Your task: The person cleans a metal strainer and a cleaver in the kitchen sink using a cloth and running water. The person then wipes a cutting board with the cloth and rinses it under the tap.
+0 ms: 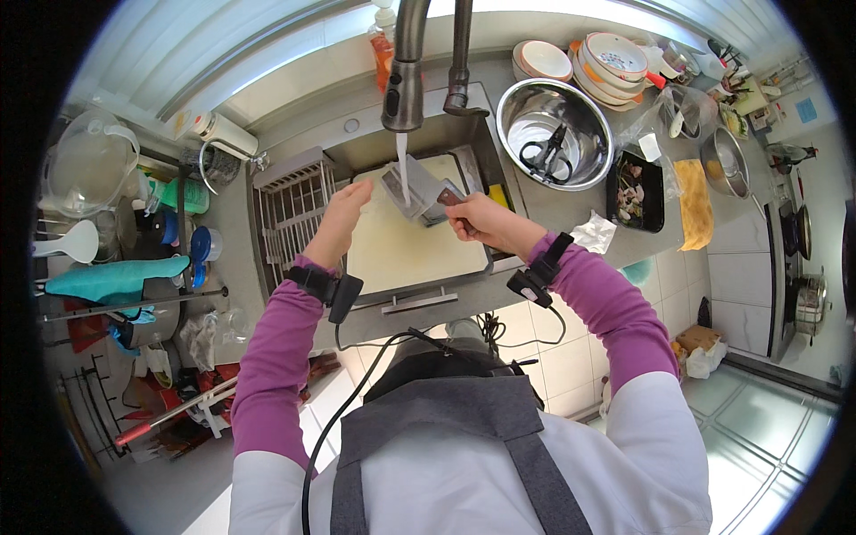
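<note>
My right hand (473, 217) grips the brown handle of a cleaver (409, 188). Its broad metal blade is tilted under the faucet (403, 93), and running water strikes it. Just left of the blade, my left hand (348, 207) is raised with nothing in it, its fingers extended. Below both hands a cream cutting board (408, 264) with a dark rim lies across the sink (475, 134).
A dish rack (294, 207) stands at the sink's left. To the right are a steel bowl (515, 130) holding black kitchen scissors (552, 157), stacked bowls (545, 59), a black tray (659, 210) of food scraps and a yellow cloth (695, 207). A cable hangs before my body.
</note>
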A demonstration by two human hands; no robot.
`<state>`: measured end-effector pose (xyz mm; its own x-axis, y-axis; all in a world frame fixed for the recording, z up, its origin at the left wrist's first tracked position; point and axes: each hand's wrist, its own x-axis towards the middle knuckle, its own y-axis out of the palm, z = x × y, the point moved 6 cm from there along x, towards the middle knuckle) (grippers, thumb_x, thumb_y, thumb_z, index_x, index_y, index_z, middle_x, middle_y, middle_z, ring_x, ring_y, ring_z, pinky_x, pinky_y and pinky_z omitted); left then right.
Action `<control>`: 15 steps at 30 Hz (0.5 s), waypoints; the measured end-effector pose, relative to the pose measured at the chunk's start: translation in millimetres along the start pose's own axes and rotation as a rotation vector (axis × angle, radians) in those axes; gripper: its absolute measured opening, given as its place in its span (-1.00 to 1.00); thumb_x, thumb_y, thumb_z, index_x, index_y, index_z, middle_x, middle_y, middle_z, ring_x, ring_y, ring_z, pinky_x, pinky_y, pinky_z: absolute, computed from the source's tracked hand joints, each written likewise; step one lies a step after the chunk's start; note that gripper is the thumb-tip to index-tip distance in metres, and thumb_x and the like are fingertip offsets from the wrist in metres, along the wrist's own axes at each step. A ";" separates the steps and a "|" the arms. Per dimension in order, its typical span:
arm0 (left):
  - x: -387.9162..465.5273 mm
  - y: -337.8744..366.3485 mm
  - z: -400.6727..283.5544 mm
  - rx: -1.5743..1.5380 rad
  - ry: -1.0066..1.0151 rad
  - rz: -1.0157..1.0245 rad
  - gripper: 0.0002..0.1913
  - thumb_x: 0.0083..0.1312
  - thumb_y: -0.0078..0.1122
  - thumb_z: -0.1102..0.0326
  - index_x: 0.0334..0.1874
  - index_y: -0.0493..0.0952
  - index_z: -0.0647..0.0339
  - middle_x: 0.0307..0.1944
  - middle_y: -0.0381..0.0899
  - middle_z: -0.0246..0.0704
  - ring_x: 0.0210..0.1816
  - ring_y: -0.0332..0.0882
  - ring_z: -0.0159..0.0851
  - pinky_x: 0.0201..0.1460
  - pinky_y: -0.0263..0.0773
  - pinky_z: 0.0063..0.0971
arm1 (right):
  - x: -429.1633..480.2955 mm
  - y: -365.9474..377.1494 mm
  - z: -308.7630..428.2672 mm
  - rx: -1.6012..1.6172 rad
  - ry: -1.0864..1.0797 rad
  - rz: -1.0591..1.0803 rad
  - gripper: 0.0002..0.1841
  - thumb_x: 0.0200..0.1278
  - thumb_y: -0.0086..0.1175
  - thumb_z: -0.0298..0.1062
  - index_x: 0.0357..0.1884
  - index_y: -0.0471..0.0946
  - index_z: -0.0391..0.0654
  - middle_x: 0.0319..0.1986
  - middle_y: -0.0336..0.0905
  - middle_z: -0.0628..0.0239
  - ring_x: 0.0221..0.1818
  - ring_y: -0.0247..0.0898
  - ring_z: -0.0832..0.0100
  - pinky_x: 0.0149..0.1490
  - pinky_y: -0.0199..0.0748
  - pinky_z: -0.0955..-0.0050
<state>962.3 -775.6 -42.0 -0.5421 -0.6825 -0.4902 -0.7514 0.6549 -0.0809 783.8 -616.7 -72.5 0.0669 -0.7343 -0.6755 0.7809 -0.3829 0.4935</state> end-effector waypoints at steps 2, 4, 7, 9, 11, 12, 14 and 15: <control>-4.5 -13.9 3.6 0.026 -0.004 -0.015 -0.55 0.36 0.01 0.13 0.22 0.42 0.20 0.12 0.47 -0.40 0.19 0.31 -0.37 0.23 0.12 -0.42 | 3.8 13.1 2.3 0.027 -0.005 0.027 -0.87 0.35 -0.01 -0.46 -0.36 0.33 -0.23 -0.53 0.33 0.40 -0.56 0.24 0.61 -0.48 0.26 0.64; -5.8 -23.8 5.6 0.044 0.003 -0.012 -0.54 0.36 0.03 0.14 0.24 0.40 0.22 0.12 0.47 -0.39 0.19 0.30 -0.37 0.25 0.11 -0.41 | 3.6 23.1 -0.3 0.021 0.003 0.018 -0.88 0.35 -0.01 -0.46 -0.34 0.33 -0.23 -0.52 0.33 0.39 -0.56 0.23 0.61 -0.48 0.27 0.65; -6.7 -37.2 10.2 0.055 -0.006 0.013 -0.53 0.35 0.04 0.16 0.25 0.40 0.23 0.13 0.47 -0.39 0.18 0.31 -0.37 0.27 0.10 -0.41 | -3.2 37.8 -12.9 0.061 0.031 0.042 -0.87 0.35 -0.01 -0.47 -0.36 0.32 -0.23 -0.54 0.32 0.40 -0.57 0.24 0.59 -0.49 0.28 0.62; -7.5 -42.5 13.7 0.046 -0.011 0.036 -0.54 0.34 0.05 0.18 0.24 0.41 0.24 0.13 0.47 -0.39 0.17 0.31 -0.37 0.26 0.10 -0.42 | -12.0 41.3 -21.0 0.071 0.055 0.036 -0.86 0.35 -0.01 -0.46 -0.38 0.32 -0.22 -0.55 0.31 0.40 -0.58 0.24 0.59 -0.49 0.28 0.62; -8.5 -45.9 14.8 0.053 -0.002 0.067 -0.56 0.33 0.07 0.20 0.22 0.42 0.24 0.12 0.47 -0.39 0.16 0.32 -0.37 0.25 0.11 -0.43 | -22.8 39.9 -28.2 0.071 0.078 -0.019 -0.86 0.36 -0.02 -0.45 -0.36 0.32 -0.23 -0.54 0.32 0.39 -0.58 0.24 0.59 -0.49 0.28 0.63; -7.8 -46.2 15.8 0.053 -0.015 0.079 -0.56 0.33 0.07 0.21 0.21 0.43 0.25 0.11 0.47 -0.39 0.15 0.32 -0.37 0.24 0.12 -0.42 | -28.5 39.1 -28.9 0.063 0.066 -0.028 -0.86 0.36 -0.02 -0.45 -0.36 0.32 -0.23 -0.54 0.32 0.40 -0.58 0.23 0.59 -0.49 0.28 0.63; -6.1 -45.0 15.5 0.077 -0.013 0.101 -0.58 0.32 0.08 0.23 0.19 0.44 0.26 0.08 0.48 -0.40 0.14 0.32 -0.38 0.23 0.13 -0.41 | -38.8 35.9 -29.6 0.052 0.049 -0.075 -0.88 0.37 -0.03 -0.45 -0.34 0.33 -0.22 -0.52 0.32 0.40 -0.57 0.23 0.60 -0.48 0.28 0.64; -5.6 -44.3 15.2 0.061 -0.005 0.101 -0.59 0.31 0.10 0.24 0.15 0.46 0.29 0.03 0.51 -0.38 0.07 0.35 -0.38 0.16 0.17 -0.45 | -42.1 35.5 -28.6 0.055 0.031 -0.093 -0.88 0.37 -0.03 -0.45 -0.34 0.33 -0.22 -0.52 0.32 0.41 -0.57 0.23 0.60 -0.48 0.28 0.65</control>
<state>1004.3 -795.9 -48.8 -0.6116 -0.6107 -0.5029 -0.6690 0.7386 -0.0832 826.5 -583.4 -42.3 0.0150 -0.6768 -0.7360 0.7493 -0.4798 0.4565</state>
